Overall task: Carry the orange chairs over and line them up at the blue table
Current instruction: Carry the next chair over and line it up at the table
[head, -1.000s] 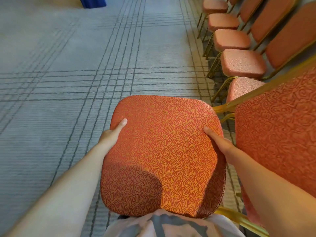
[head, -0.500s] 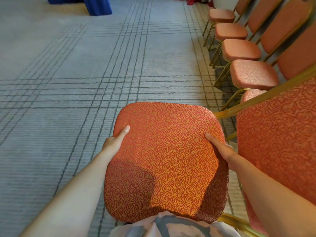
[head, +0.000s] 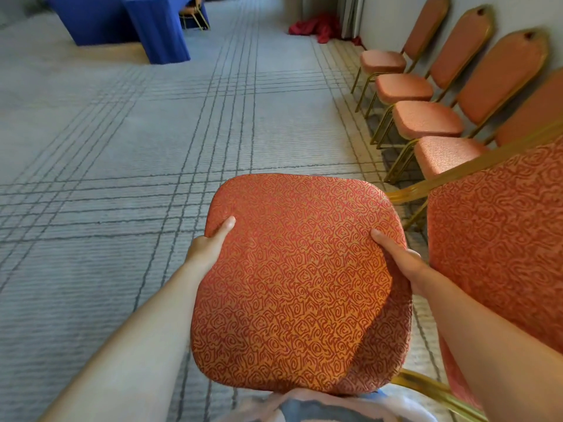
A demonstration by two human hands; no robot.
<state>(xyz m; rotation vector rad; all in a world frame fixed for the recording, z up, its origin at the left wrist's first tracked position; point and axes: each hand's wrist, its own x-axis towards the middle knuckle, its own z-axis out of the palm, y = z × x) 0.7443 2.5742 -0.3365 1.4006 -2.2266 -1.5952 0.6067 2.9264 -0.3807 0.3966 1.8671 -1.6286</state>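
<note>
Head view. A grey carpet [head: 122, 147] crossed by bands of dark lines fills the floor.

The orange chair [head: 298, 278] is held low in front of the person's body, over the near edge of the carpet. Its patterned seat is turned up towards the camera. Its backrest [head: 499, 245], edged by a gold frame, stands at the right of the seat.

A row of chairs [head: 426, 120] in plainer orange, four seats showing, lines the right edge of the carpet. Their backs lean against the pale wall [head: 396, 13].

The blue table [head: 100, 19] stands at the far left corner of the carpet, well apart from the held chair. It is draped to the floor, with another gold-legged chair [head: 192, 16] just beside it.

The left hand [head: 210, 248] grips the seat's left edge. Its thumb lies on top of the fabric and its fingers curl underneath, out of sight. The right hand [head: 399, 260] grips the seat's right edge in the same way, thumb on top and fingers hidden below.

A red cloth [head: 307, 27] lies crumpled at the far edge of the carpet, near the wall.
</note>
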